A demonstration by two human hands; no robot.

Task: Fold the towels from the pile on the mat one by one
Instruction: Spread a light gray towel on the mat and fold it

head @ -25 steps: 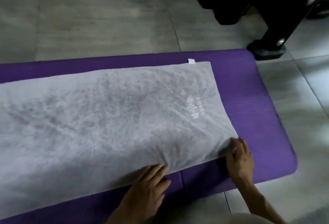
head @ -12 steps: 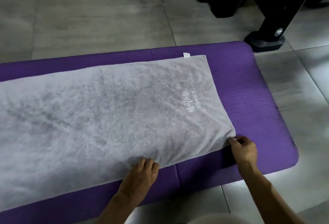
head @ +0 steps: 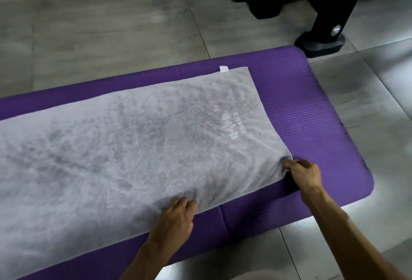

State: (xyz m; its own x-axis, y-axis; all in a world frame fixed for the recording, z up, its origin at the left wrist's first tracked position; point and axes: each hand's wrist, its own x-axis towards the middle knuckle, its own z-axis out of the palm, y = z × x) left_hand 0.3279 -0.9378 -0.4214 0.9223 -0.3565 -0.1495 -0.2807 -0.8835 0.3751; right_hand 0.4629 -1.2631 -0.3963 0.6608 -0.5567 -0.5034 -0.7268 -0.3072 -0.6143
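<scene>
Grey floor tiles with thin grout lines fill the background; lighting is dim, with bright patches on the tiles at the right and along the near edge. Black equipment base, with a slanted black strut carrying a silver bolt, stands on the tiles just beyond the mat's far right corner.

Purple ribbed mat lies flat on the floor and runs off the left edge of view. Its rounded right end is in view. A seam or crease crosses its near strip between the two hands.

Grey towel is spread lengthwise on the mat, a single layer as far as can be seen. Its left part runs out of view. Pile is brushed unevenly, in darker and lighter streaks.

Markings on the towel:
- White embroidered logo near the right end, turned sideways to the camera. A row of vertical strokes with one line of small capital letters beside it. Letters too small and blurred to read with confidence.
- Small white tag projecting from the far edge near the right corner. No print legible on it.

Left hand: on the towel's near edge, fingers curled, fabric bunched up at the fingertips; grasping the edge.

Right hand: at the towel's near right corner, fingers and thumb pinching the corner, which is slightly gathered and raised off the mat.

Both forearms enter from the bottom edge, bare.
</scene>
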